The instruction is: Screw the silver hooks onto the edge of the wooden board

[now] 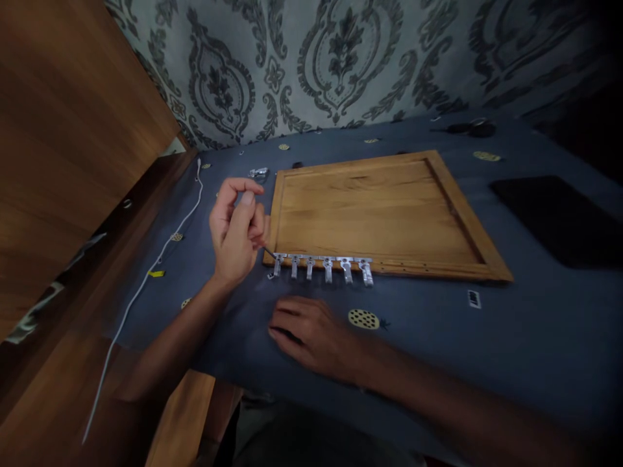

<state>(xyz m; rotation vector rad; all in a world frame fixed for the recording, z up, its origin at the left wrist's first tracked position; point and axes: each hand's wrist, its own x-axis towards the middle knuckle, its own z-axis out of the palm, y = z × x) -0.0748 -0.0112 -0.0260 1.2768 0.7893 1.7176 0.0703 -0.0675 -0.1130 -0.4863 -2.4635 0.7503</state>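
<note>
A wooden tray [452, 201] lies on a dark blue cloth [438, 324]. Several small metal brackets [322, 266] stand in a row along its near rim. My left hand [237, 230] is at the tray's near left corner, its fingers pinched on a thin dark tool whose tip [269, 252] points at the leftmost bracket. My right hand [311, 334] rests on the cloth just below the row of brackets, fingers curled downward, and what lies under them is hidden.
A white cable [146, 275] runs along the cloth's left side beside a wooden panel [63, 130]. A small metal part [258, 172] lies behind the tray. A dark flat slab [559, 217] sits at the right. Patterned wallpaper [341, 58] backs the table.
</note>
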